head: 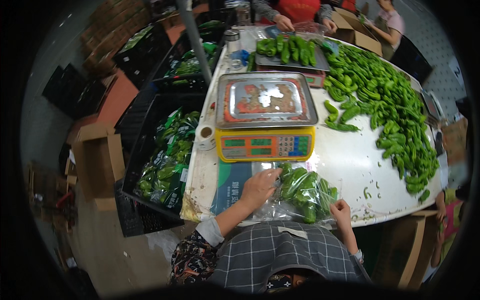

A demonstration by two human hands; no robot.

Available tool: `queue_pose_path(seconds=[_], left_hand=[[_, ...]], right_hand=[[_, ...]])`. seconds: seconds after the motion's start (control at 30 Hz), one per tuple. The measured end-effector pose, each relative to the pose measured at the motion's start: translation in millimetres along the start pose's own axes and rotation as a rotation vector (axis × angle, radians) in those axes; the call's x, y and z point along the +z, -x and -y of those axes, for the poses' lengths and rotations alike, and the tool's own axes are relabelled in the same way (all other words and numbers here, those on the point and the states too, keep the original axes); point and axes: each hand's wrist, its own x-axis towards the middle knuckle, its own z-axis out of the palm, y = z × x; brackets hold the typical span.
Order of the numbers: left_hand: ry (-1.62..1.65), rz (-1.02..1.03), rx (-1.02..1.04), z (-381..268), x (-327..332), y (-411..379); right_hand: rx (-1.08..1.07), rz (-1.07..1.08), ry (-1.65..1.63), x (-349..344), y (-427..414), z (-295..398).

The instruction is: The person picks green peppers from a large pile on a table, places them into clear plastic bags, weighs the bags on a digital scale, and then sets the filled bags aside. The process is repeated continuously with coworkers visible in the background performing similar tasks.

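Note:
A clear plastic bag of green peppers (305, 189) lies on the white table, just in front of me. My left hand (261, 187) rests at the bag's left side, its fingers bent over the film; whether they grip it is not plain. On the right, my right hand (341, 212) pinches the bag's edge between thumb and fingers. Under and beside my left hand are flat printed bags (232, 187). Beyond them stands a yellow digital scale (265, 144) with a bare, stained metal tray (266, 99).
Loose green peppers (397, 123) heap along the table's right side. Black crates (165, 150) with bagged peppers stand left, near a tape roll (205, 137). Across the table, a co-worker's hands (285, 23) hold clear film behind a second scale (292, 63) bearing peppers.

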Motion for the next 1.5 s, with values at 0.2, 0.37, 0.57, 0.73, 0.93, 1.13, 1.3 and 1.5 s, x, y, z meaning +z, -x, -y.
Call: queue_pose_path(seconds=[0.2, 0.37, 0.57, 0.73, 0.93, 1.13, 1.3, 1.5], left_hand=[[-0.142, 0.218, 0.363, 21, 7, -6], [0.0, 0.416, 0.253, 14, 0, -14], [0.145, 0.379, 0.239, 30, 6, -40], [0.99, 0.406, -0.074, 10, 5, -61], [1.435, 0.214, -0.385, -12, -42, -30], [1.739, 0.051, -0.449, -19, -64, -19], [1.745, 0.243, -0.303, 0, -57, -13], [1.664, 0.192, -0.238, -20, -74, -9]], right_hand=[[-0.369, 0.121, 0.432, -2, 13, 3], [-0.397, 0.188, 0.801, 1, 13, 23], [-0.239, 0.313, 0.609, -20, -30, 17], [-0.071, 0.214, 0.06, -22, -47, 68], [-0.098, 0.286, -0.228, 5, -46, 87], [-0.141, 0.32, -0.349, 31, -41, 131], [-0.138, 0.369, -0.405, 40, -42, 143], [-0.244, 0.362, -0.366, 38, -52, 136]])
